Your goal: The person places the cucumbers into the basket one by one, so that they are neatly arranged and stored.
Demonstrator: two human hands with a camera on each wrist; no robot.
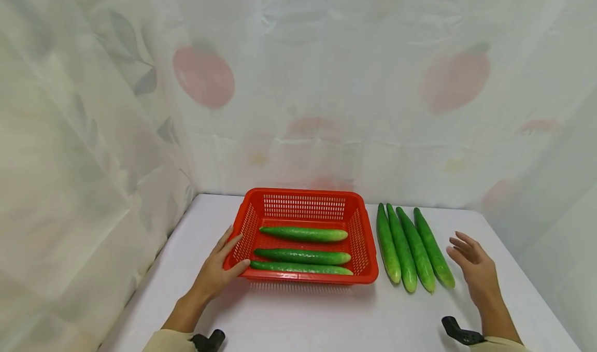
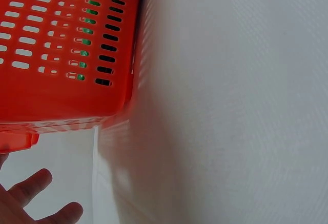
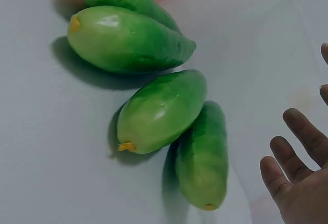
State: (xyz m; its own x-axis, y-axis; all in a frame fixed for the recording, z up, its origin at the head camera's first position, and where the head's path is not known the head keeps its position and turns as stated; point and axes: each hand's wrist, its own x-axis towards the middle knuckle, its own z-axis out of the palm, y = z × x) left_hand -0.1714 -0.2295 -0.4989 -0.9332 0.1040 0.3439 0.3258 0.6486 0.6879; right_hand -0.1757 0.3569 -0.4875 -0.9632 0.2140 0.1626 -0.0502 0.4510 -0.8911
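Across the red plastic basket [image 1: 308, 192] lie three green cucumbers [image 1: 303, 257], roughly parallel to its long side. My left hand [image 1: 214, 271] rests at the basket's left end, thumb at the near left corner and fingers spread along the rim. Those spread fingers [image 2: 33, 185] also show beside the basket's side in the left wrist view. To the right of the basket, several more cucumbers [image 1: 435, 248] lie side by side on the table, paler ends towards me. My right hand [image 1: 480, 274] is just right of the outermost one, fingers apart and holding nothing.
A white-covered table [image 1: 298, 321] carries everything. Behind it hangs a pale curtain [image 1: 317, 82] with faded fruit prints, and more sheeting [image 1: 84, 186] closes off the left side. Black wrist mounts [image 1: 459, 332] sit at both sleeves.
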